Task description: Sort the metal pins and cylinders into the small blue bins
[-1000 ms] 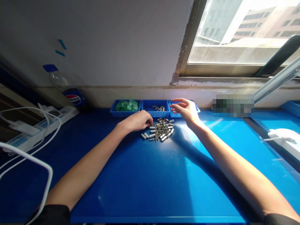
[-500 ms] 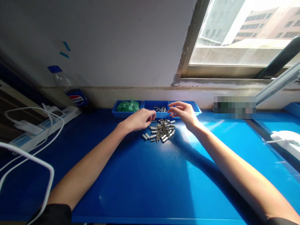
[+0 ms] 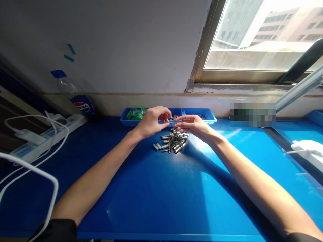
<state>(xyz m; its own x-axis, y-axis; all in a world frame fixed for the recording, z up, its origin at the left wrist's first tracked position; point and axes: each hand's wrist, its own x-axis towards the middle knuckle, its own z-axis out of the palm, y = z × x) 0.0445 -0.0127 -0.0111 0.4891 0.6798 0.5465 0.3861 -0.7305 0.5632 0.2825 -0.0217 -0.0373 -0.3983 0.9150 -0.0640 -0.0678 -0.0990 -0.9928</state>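
My left hand [image 3: 154, 121] is closed in a pinch on a thin metal pin [image 3: 172, 122], which lies level above the pile. From the other side my right hand [image 3: 193, 125] meets the pin, its thumb and fingertips closed about the far end; exact contact is partly hidden. Just below both hands lies a pile of slim brassy-dark pins [image 3: 174, 139] mixed with short silver cylinders [image 3: 155, 147]. Behind the hands stands a row of blue bins [image 3: 126, 123]. Green packets [image 3: 135, 114] fill the left one; small metal pieces show in the others, partly covered by my hands.
A cola bottle [image 3: 82, 102] stands at the back left by the wall. White cables [image 3: 54, 188] and a power strip [image 3: 73, 124] run along the left side. On the right are a white device [image 3: 308, 148] and a metal arm [image 3: 300, 89] below the window.
My hands have come together over the pile. The left has risen and moved right with the pin; the right has lowered leftward, its fingers closing around the pin's end.
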